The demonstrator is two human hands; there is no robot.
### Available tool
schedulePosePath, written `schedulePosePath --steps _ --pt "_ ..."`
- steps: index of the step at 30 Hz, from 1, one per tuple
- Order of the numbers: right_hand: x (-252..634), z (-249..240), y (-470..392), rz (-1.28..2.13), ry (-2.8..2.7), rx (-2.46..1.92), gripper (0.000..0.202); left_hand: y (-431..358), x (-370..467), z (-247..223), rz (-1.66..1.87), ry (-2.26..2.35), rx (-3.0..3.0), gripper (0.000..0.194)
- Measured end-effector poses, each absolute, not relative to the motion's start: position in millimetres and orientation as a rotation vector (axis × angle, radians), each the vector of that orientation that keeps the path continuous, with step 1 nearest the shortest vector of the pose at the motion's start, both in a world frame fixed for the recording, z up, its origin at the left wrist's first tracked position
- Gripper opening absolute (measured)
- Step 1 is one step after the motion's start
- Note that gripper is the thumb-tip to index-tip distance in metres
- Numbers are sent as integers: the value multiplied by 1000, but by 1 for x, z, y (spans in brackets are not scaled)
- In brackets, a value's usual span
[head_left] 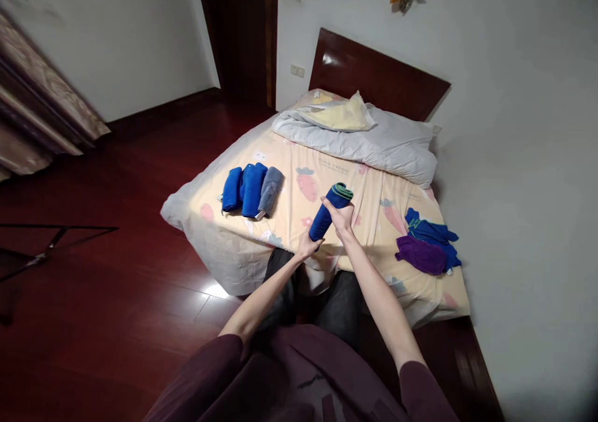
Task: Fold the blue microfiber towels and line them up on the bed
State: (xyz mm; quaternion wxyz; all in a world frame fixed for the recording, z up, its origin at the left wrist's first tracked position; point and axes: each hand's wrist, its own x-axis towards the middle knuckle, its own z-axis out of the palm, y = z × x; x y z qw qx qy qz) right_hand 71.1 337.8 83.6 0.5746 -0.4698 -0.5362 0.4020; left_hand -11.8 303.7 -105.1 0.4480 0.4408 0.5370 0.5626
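A rolled blue towel [323,220] with a green edge is held at a slant above the bed, between both hands. My left hand [308,245] grips its lower end, and my right hand [341,215] is closed around the upper part, near the spiral end. To the left, several rolled towels lie side by side on the sheet: blue rolls [253,188] and a grey roll [271,190]. Over on the right is a loose heap with a blue towel [432,232] and a purple towel [420,255], both crumpled.
The bed [224,241] has a cream sheet with a strawberry print. A bunched quilt [397,135] lies toward the dark wooden headboard [369,67]. A wall borders the bed's right side. A black metal stand [47,248] is on the red floor at the left.
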Motion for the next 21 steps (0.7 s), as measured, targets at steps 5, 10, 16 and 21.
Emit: schedulePosePath --steps 5,10,16,21 --pt "8 85 356 992 -1224 -1080 46 320 -72 -121 1375 1467 1065 60" --pt "-45 74 379 1033 -1277 -1070 45 349 -122 -130 1501 1509 971 50" --pt "-82 62 410 1060 -1280 -1107 43 381 -156 -141 1526 1564 963 40" --pt "-99 52 431 1041 -1310 -1166 42 390 -167 -144 1569 1479 860 38"
